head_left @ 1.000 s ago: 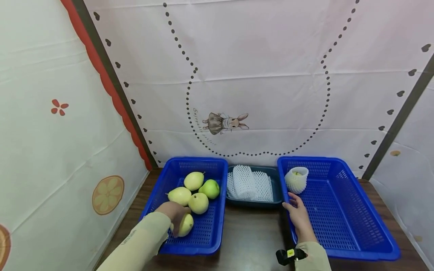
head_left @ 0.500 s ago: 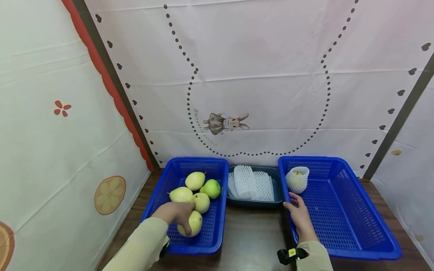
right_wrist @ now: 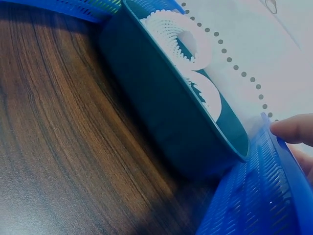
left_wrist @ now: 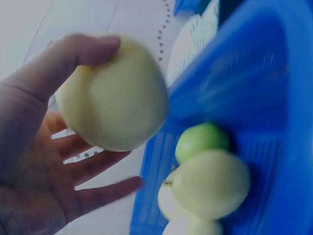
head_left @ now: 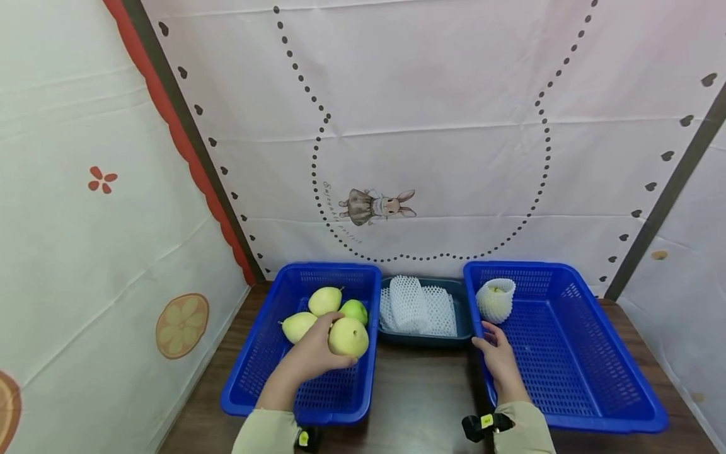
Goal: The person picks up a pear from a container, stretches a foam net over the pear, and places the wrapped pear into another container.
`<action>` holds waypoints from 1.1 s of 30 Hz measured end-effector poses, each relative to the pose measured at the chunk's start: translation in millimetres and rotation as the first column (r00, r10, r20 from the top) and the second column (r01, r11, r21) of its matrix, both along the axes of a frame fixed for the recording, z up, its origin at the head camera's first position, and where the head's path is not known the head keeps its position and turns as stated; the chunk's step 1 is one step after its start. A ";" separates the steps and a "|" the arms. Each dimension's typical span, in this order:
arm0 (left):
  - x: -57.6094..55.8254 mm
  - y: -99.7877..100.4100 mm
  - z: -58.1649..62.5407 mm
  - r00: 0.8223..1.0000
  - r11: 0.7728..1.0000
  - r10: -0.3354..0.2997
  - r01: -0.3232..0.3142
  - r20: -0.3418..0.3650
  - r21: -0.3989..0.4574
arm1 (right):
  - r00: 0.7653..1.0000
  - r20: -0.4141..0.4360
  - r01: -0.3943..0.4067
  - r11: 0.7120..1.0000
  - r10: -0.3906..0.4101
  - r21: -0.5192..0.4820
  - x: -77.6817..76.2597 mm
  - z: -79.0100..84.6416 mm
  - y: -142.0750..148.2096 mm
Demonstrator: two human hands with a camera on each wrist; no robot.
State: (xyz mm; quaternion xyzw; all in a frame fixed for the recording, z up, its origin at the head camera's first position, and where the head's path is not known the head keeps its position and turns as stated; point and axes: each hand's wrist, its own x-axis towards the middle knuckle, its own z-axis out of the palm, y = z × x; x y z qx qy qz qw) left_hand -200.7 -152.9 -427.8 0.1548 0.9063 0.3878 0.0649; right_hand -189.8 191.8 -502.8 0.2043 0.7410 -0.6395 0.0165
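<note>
My left hand (head_left: 317, 350) grips a round yellow-green pear (head_left: 348, 337) above the left blue basket, thumb on one side and fingers on the other. In the left wrist view the pear (left_wrist: 117, 95) is clear of the fruit below. Two pale pears (head_left: 325, 301) and a greener fruit (head_left: 355, 311) lie in that basket; another pear is hidden behind the held one in the head view. My right hand (head_left: 500, 360) holds the near-left rim of the right blue basket (head_left: 573, 378), with the thumb (right_wrist: 293, 128) on the rim.
Between the baskets stands a dark teal tray (head_left: 425, 342) with white foam net sleeves (head_left: 409, 306). A fruit in a foam net (head_left: 496, 301) sits in the right basket's far-left corner. The left basket (head_left: 227, 397) rests on the brown wooden table (head_left: 416, 391). Patterned cloth walls stand behind and beside.
My left hand has lifted the pear from the front of the left basket and carried it up and right. The right hand stays on the other basket's rim.
</note>
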 end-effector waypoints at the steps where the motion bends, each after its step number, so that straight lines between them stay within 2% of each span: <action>1: 2.7 4.1 -0.8 1.000 0.999 0.028 -0.028 -0.009 0.030 | 1.000 -0.002 0.000 1.000 0.000 0.000 0.2 0.3 0.2; 4: 8.4 16.3 -5.0 0.995 0.990 0.092 -0.088 -0.032 0.111 | 1.000 -0.008 -0.001 1.000 0.001 -0.003 0.5 1.4 0.2; 7: 11.9 28.6 -9.5 0.991 0.974 0.130 -0.120 -0.040 0.190 | 1.000 -0.011 -0.003 1.000 0.003 -0.004 0.6 1.4 0.2; 14: 17.4 54.7 -16.0 0.987 0.936 0.159 -0.139 -0.035 0.323 | 1.000 -0.016 0.004 1.000 -0.004 -0.007 1.2 0.4 0.2; 21: 21.0 79.5 -25.1 0.994 0.927 0.112 -0.103 -0.005 0.360 | 0.998 -0.060 0.009 1.000 -0.010 -0.010 0.7 -1.0 0.0; 24: 23.0 89.8 -29.2 0.995 0.925 0.104 -0.095 -0.005 0.368 | 0.999 -0.050 0.004 1.000 -0.004 -0.008 0.3 -1.1 0.0; 29: 26.0 108.3 -37.5 0.990 0.927 0.128 -0.102 -0.050 0.360 | 0.999 -0.034 0.000 1.000 0.000 -0.007 -0.1 -1.2 0.5; 33: 27.2 121.2 -49.4 0.983 0.943 0.167 -0.136 -0.079 0.303 | 1.000 -0.031 -0.005 1.000 0.004 -0.007 -0.2 -1.4 1.0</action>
